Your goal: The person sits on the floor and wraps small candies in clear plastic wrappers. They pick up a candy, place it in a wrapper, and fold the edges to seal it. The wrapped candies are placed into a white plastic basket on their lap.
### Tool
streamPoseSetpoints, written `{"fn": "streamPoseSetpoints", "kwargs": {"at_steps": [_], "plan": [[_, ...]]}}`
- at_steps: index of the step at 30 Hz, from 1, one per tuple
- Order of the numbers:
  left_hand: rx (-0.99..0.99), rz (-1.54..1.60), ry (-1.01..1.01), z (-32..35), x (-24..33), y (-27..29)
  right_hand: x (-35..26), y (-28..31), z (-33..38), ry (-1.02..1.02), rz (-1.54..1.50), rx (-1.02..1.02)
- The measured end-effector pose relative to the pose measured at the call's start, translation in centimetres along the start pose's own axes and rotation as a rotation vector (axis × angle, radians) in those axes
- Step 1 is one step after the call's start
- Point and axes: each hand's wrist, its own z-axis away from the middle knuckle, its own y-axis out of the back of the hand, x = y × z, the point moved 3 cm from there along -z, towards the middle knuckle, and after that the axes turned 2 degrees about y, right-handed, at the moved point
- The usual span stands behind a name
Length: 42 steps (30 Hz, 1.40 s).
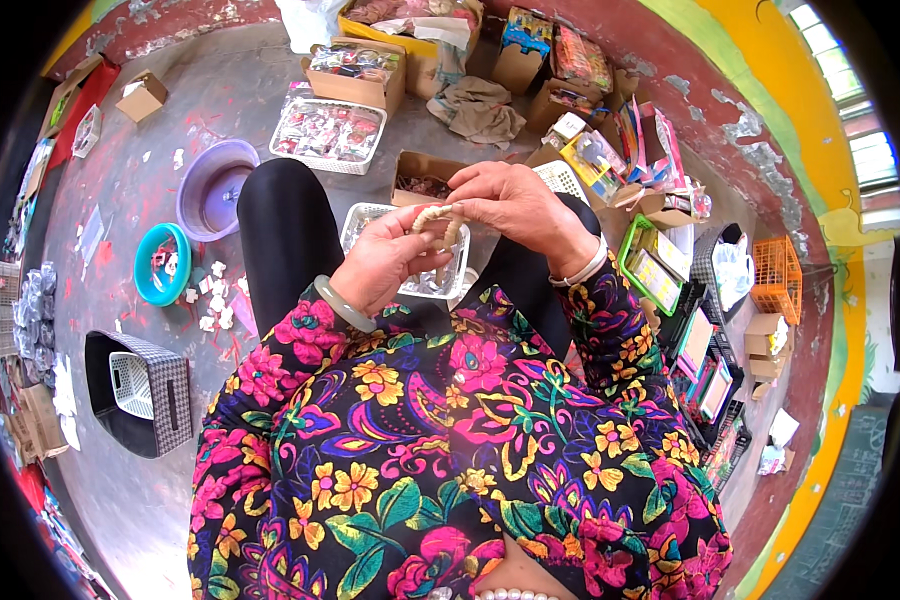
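My left hand (378, 262) and my right hand (518, 212) meet above my lap. Between them is a cream-beige ridged loop (433, 214) that looks like a beaded bracelet; I cannot make out its exact kind. The left thumb and fingers pinch its lower left side, and the right fingertips grip its upper right side. Directly below the hands, a white plastic basket (362, 216) sits between my knees, its contents partly covered by the hands. Just beyond stands an open cardboard box (406, 164) with small dark reddish items.
A purple basin (198, 205) and a turquoise basin (142, 262) stand on the floor to the left. Farther off is a white basket of small packets (332, 165). Cardboard boxes line the far wall; a green crate (630, 240) and an orange crate (778, 280) are right.
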Motion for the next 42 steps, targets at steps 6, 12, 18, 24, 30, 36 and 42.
{"fn": "streamPoseSetpoints", "kwargs": {"at_steps": [6, 12, 18, 24, 30, 36, 42], "plan": [[-0.06, -0.007, -0.006, 0.1, -0.1, 0.0, -0.9, -0.6, -0.2, 0.026, 0.151, 0.114], [-0.005, 0.056, 0.011, -0.2, -0.4, 0.2, -1.5, -1.3, -0.4, 0.162, 0.47, 0.005], [0.025, 0.073, -0.022, -0.1, -0.2, 0.6, -1.0, -1.5, -1.0, 0.149, 0.429, -0.014], [0.014, 0.11, -0.038, -0.1, 0.0, 0.8, -1.8, -2.0, -1.2, 0.111, 0.382, 0.158], [0.068, 0.153, -0.055, 0.0, 0.2, 1.2, -2.5, -3.1, -0.7, 0.25, 0.363, 0.265], [0.103, 0.163, -0.063, 0.1, 0.5, 0.8, -3.0, -3.3, -0.7, 0.288, 0.435, 0.377], [0.113, 0.136, -0.054, 0.1, 0.4, 1.0, -2.2, -3.5, -0.3, 0.365, 0.445, 0.368]]}}
